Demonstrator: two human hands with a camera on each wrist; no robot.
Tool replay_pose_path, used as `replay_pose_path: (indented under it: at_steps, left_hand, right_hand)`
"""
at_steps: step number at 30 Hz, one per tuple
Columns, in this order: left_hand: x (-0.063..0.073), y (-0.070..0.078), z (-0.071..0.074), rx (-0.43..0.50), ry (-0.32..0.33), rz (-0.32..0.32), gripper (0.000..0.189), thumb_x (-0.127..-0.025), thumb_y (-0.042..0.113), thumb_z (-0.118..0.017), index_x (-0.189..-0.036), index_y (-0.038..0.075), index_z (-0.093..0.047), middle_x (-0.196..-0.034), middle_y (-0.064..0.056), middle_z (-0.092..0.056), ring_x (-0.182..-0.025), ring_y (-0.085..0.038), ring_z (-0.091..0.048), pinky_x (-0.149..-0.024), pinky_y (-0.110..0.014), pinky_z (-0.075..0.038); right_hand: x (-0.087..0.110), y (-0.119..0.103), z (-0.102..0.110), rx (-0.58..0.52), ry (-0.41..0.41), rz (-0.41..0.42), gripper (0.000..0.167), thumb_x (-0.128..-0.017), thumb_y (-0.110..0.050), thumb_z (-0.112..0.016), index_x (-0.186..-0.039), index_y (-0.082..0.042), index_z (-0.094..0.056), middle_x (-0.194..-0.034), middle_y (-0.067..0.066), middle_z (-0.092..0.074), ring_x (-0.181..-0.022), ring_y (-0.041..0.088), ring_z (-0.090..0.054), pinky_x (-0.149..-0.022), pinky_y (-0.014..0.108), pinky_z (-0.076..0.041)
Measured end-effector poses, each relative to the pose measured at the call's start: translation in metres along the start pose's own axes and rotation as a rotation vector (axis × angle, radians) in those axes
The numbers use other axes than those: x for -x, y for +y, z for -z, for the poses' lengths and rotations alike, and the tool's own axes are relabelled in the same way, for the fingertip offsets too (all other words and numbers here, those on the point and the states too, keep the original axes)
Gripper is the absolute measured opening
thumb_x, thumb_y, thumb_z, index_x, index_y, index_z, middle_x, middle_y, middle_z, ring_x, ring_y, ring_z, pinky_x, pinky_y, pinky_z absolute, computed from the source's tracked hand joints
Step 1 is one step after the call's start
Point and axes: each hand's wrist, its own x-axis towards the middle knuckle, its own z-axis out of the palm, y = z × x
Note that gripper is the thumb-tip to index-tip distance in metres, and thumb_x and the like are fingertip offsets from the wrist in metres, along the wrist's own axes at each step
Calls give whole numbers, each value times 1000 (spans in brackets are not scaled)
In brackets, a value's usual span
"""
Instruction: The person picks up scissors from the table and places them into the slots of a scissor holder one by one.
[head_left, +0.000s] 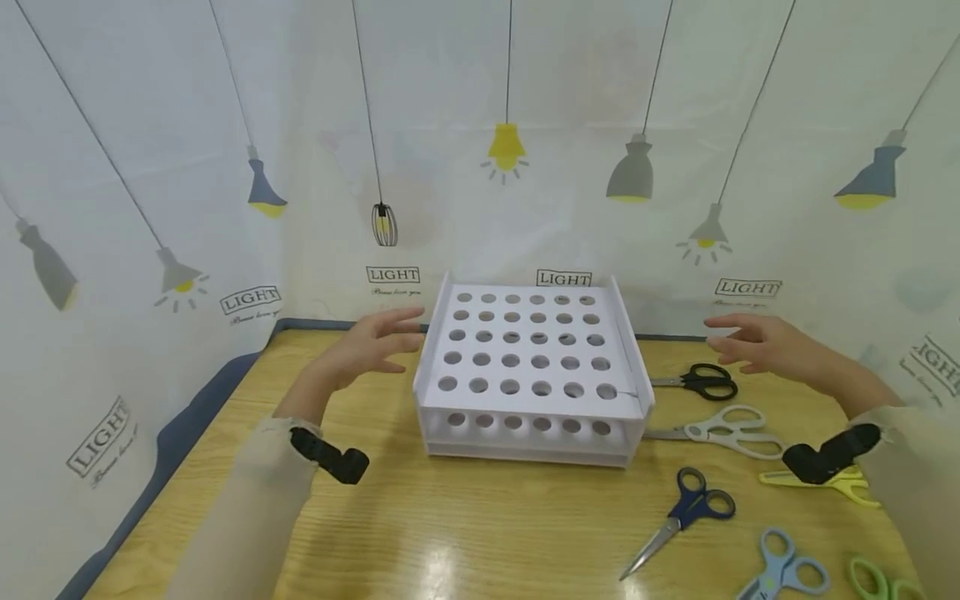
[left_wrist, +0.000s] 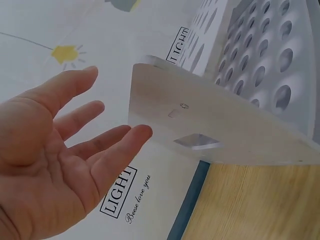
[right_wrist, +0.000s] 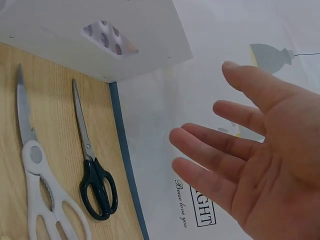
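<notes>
A white two-tier rack (head_left: 525,375) with rows of round holes stands at the back middle of the table. My left hand (head_left: 371,346) hovers just left of its side wall, fingers spread and holding nothing. In the left wrist view, the fingertips are close to the rack's side panel (left_wrist: 165,105); whether they touch it I cannot tell. Out to the right, my right hand (head_left: 772,346) is in the air with loosely bent fingers and nothing in it. Nearest below it lie black-handled scissors (head_left: 708,382) and white-handled scissors (head_left: 731,431).
Navy-handled scissors (head_left: 693,504) lie in front of the rack's right corner. Yellow scissors (head_left: 817,482), light-blue scissors (head_left: 783,571) and green-handled scissors (head_left: 873,577) lie at the right. A lamp-printed sheet (head_left: 465,183) surrounds the wooden table (head_left: 480,517).
</notes>
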Motion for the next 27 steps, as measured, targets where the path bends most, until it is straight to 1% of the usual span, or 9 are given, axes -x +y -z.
replay_pose_path:
  at_steps: [4, 8, 12, 14, 18, 20, 22, 25, 27]
  left_hand:
    - [4, -4, -2, 23, -67, 33, 59, -92, 24, -58, -144, 21, -31, -142, -11, -34, -123, -31, -40, -85, -45, -47]
    - [7, -7, -5, 36, -102, 59, 63, -89, 23, -62, -144, 21, -32, -144, -10, -32, -121, -32, -42, -85, -43, -48]
    - [7, -12, -8, 38, -108, 52, 65, -88, 22, -64, -144, 18, -32, -144, -14, -29, -122, -34, -41, -85, -43, -47]
    - [7, -14, -8, 34, -106, 45, 65, -88, 22, -64, -144, 17, -32, -144, -15, -29, -122, -35, -41, -85, -43, -47]
    - [6, -17, -8, 34, -104, 38, 64, -88, 22, -63, -144, 17, -32, -144, -15, -29, -122, -35, -40, -86, -43, -47]
    - [6, -17, -8, 37, -103, 34, 64, -88, 22, -63, -144, 17, -32, -144, -15, -29, -122, -36, -40, -86, -44, -47]
    - [7, -17, -7, 41, -101, 34, 64, -88, 23, -63, -144, 17, -32, -144, -14, -28, -123, -35, -39, -86, -44, -47]
    - [6, -18, -7, 50, -101, 31, 64, -88, 24, -63, -144, 18, -32, -145, -14, -28, -123, -35, -39, -86, -44, -47]
    - [6, -18, -7, 57, -99, 29, 64, -88, 24, -63, -144, 18, -32, -144, -13, -29, -122, -34, -40, -86, -43, -47]
  right_hand:
    - [12, -1, -3, -98, -34, -26, 55, -98, -27, -44, -142, 0, -26, -127, 30, -44, -99, 25, -58, -78, 48, -49]
    - [24, 0, -12, -145, -71, -62, 56, -96, -27, -48, -142, -2, -27, -122, 25, -50, -95, 18, -59, -75, 45, -51]
    - [33, 3, -21, -156, -124, -66, 58, -96, -24, -49, -142, 1, -25, -117, 22, -53, -93, 20, -59, -72, 43, -52]
    - [36, 5, -25, -155, -148, -59, 58, -96, -22, -49, -142, 3, -24, -115, 21, -54, -93, 24, -59, -71, 43, -52]
    - [41, 8, -32, -161, -192, -53, 58, -95, -20, -51, -141, 3, -26, -111, 19, -54, -93, 27, -58, -68, 41, -53]
    - [42, 12, -34, -173, -228, -20, 55, -94, -17, -51, -141, 3, -28, -112, 22, -53, -94, 24, -58, -67, 40, -53]
    - [43, 16, -37, -194, -268, 17, 52, -94, -14, -51, -141, 0, -31, -115, 25, -52, -93, 20, -58, -67, 39, -53]
    - [43, 26, -41, -212, -312, 110, 48, -93, -7, -51, -139, -5, -38, -118, 30, -49, -96, 14, -59, -68, 37, -53]
    - [43, 31, -44, -221, -325, 150, 46, -92, -5, -53, -137, -7, -43, -117, 32, -49, -96, 14, -59, -69, 36, -52]
